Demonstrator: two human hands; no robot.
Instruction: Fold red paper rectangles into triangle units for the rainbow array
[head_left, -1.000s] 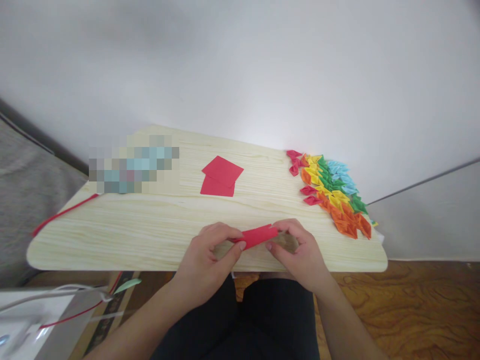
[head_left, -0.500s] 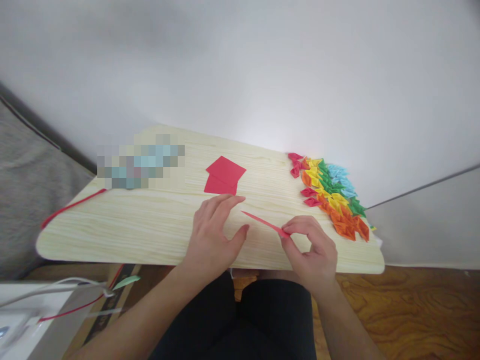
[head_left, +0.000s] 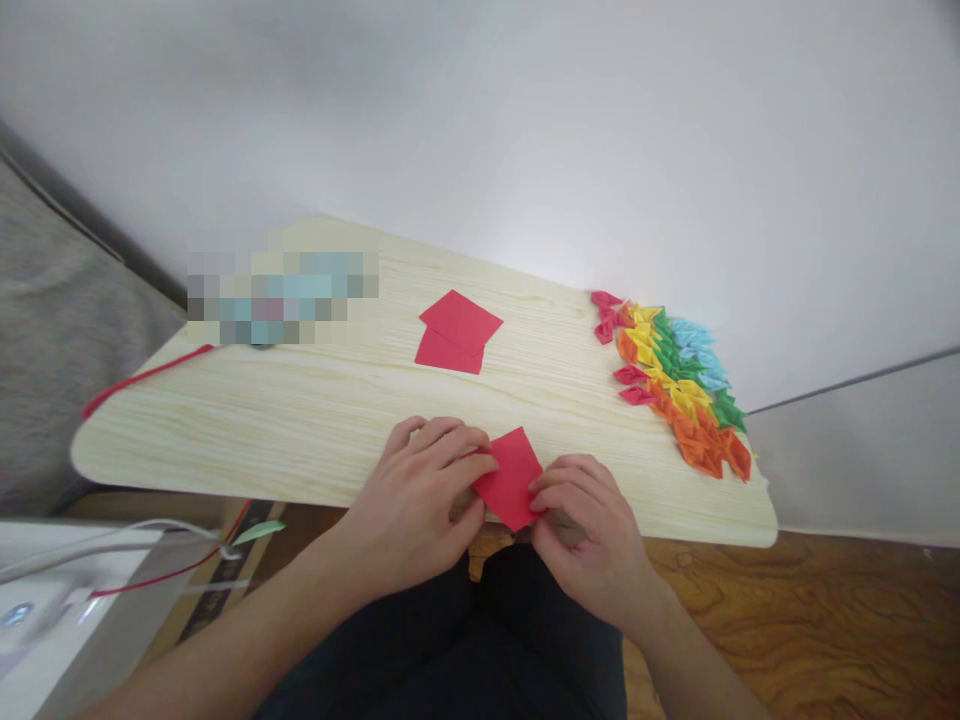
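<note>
Head view: red paper square (head_left: 511, 485) at lower centre of frame, turned diamond-wise near front edge of wood-grain table (head_left: 300, 420), between both hands, probably to steady it. Left hand (head_left: 427, 490) arched over left corner, fingertips on top; whether thumb grips beneath, cannot tell. Right hand (head_left: 589, 530) pinching right corner, fingers curled. Overlapping red sheets (head_left: 461, 322) at centre, likely clear of hands; multicoloured folded-paper pieces (head_left: 694, 395) grouped at right, seemingly apart from flat sheets.

Red cord (head_left: 150, 376) and grey fabric (head_left: 45, 330) at left; wood-grain floor (head_left: 840, 625) at lower right
</note>
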